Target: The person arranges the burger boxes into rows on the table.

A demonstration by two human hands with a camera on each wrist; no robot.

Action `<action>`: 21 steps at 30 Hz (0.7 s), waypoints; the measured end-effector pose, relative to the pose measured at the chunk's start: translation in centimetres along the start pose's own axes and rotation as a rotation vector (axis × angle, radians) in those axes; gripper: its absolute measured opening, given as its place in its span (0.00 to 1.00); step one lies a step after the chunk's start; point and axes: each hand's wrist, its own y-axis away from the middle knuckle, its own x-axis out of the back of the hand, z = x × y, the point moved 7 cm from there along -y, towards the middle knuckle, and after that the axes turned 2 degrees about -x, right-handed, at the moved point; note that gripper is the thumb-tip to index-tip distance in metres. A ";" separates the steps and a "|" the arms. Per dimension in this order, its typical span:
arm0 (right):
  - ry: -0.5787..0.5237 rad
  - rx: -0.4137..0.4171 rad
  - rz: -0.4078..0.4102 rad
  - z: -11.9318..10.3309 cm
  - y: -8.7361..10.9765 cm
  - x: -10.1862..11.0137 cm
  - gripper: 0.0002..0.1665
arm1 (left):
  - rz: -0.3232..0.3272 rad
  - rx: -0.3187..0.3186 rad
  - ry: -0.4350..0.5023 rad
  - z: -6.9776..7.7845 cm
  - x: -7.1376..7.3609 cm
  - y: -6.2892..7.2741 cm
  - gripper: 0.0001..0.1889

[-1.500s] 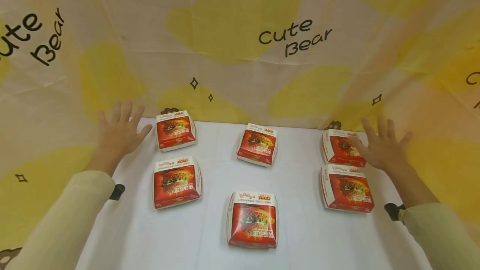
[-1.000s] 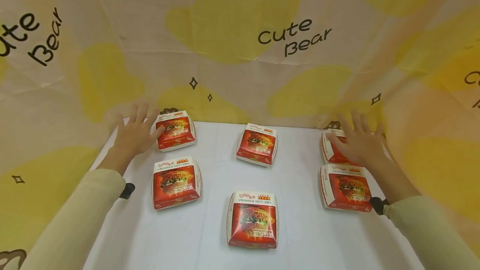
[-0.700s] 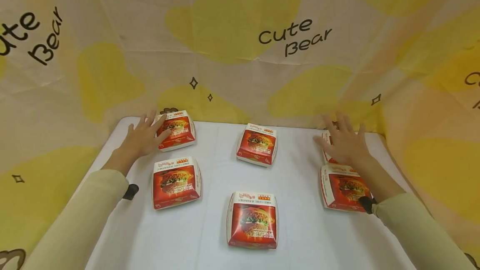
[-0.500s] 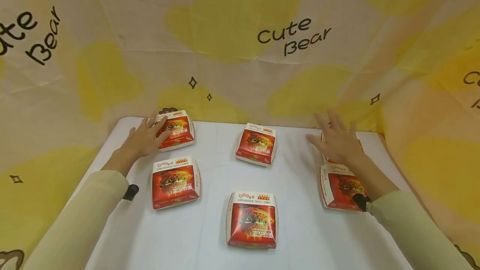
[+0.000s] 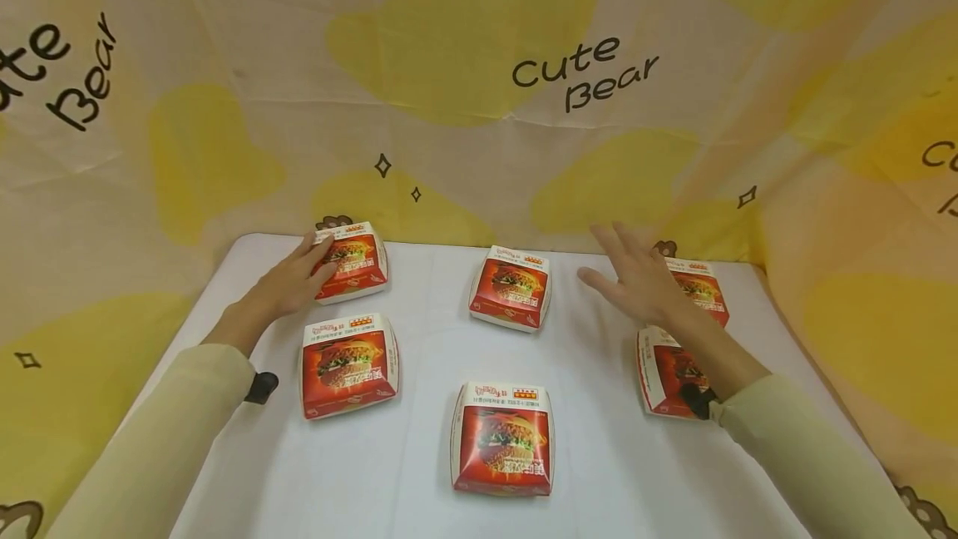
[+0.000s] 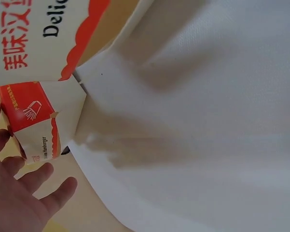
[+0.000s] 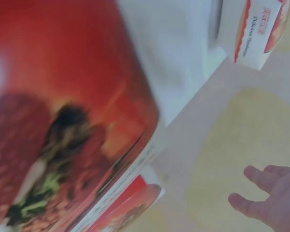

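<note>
In the head view, my left hand [image 5: 288, 283] is at the left side of the back-left hamburger box [image 5: 353, 260], a red and white carton. Its fingers are spread near that box in the left wrist view; whether they touch it is unclear. A front-left box [image 5: 349, 368] lies just below. My right hand [image 5: 645, 283] hovers with fingers extended, holding nothing, between the back-middle box [image 5: 511, 288] and back-right box [image 5: 705, 289]. The right forearm partly covers the front-right box [image 5: 662, 364]. Another box [image 5: 503, 443] sits front and centre.
The boxes stand on a white-covered table [image 5: 427, 439]. A yellow and cream curtain [image 5: 464, 40] printed with "Cute Bear" rises behind and along both sides. In the right wrist view a hamburger box [image 7: 62, 58] looms close to the camera.
Both hands have come inward from the table's sides. The left has settled beside the back-left box; the right has swept left over the back-right box and past it. The boxes stay put.
</note>
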 end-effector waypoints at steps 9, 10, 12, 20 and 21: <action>-0.083 0.005 -0.029 -2.1 -0.8 -0.4 0.47 | -0.012 -0.013 0.023 0.7 -0.1 -0.2 0.39; -0.085 0.005 -0.029 -2.3 -0.9 -0.5 0.47 | -0.012 -0.018 0.021 0.9 -0.1 -0.2 0.39; -0.100 0.011 -0.028 -2.6 -1.1 -0.7 0.46 | -0.010 -0.025 0.017 1.2 0.0 -0.3 0.38; -0.212 0.040 -0.071 -4.4 -1.4 -1.9 0.46 | -0.030 -0.041 0.020 2.5 -0.4 -0.4 0.38; -0.218 0.046 -0.080 -4.7 -1.5 -2.0 0.46 | -0.031 -0.044 0.019 2.7 -0.4 -0.4 0.38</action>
